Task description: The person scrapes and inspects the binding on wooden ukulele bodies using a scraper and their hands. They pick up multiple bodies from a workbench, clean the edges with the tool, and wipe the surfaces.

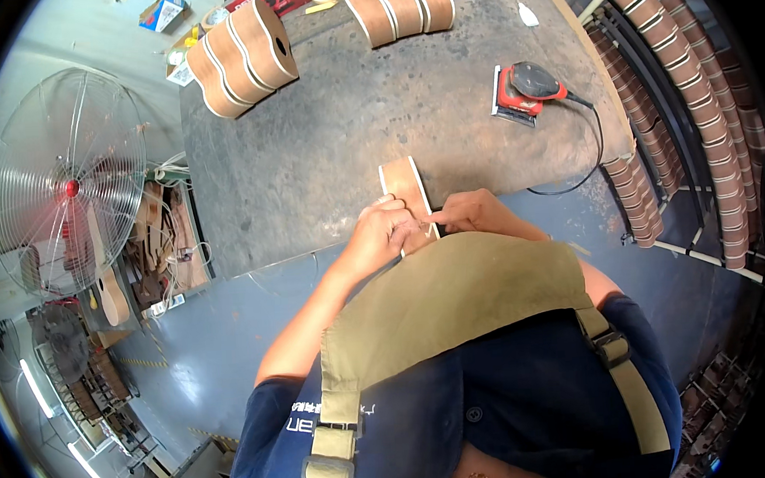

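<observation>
A small ukulele body (404, 182) of brown wood with pale edge binding stands on its side at the table's near edge, against my apron. My left hand (380, 231) is closed over its left side, fingers bent across the wooden band. At the opposite edge is my right hand (471, 212), its fingers curled and the index fingertip touching the pale binding. Whatever my right fingers may pinch is too small or hidden to make out. My olive apron (455, 278) covers the lower end of the body.
A red and black sander (527, 91) lies to the right on the dark table (325, 155), its cord trailing over the near edge. Rows of ukulele bodies (243, 59) stand at the back, with a white bottle (527, 14) farther right. A large fan (71, 183) is at left, racks (690, 106) at right.
</observation>
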{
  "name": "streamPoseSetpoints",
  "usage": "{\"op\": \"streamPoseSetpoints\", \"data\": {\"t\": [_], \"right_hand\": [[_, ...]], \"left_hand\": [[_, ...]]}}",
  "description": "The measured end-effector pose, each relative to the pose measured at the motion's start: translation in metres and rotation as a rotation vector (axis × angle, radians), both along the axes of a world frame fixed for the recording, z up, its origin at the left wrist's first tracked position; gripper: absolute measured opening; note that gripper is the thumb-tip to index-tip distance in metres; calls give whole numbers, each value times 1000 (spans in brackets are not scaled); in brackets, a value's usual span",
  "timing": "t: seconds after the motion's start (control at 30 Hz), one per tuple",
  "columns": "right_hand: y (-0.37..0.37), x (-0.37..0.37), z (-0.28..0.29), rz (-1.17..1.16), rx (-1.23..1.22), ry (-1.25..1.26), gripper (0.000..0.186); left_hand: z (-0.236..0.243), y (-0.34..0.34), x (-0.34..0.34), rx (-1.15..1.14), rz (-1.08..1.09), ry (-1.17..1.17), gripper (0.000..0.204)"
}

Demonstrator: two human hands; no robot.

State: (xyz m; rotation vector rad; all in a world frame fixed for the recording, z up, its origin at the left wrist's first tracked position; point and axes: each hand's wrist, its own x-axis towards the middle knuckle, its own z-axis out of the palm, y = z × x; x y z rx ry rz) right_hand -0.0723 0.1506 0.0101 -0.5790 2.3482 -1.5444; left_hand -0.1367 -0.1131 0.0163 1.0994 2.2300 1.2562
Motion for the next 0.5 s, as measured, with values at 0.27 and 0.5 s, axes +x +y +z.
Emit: {"op": "streamPoseSetpoints", "data": {"t": [0.27, 0.5], "right_hand": [[3, -28, -4, -135, 302, 306, 32], [-14, -54, -31, -281, 83, 466, 41]], "left_hand": [[18, 15, -20, 11, 203, 310, 3], [-2, 21, -35, -90, 278, 443, 8]]}}
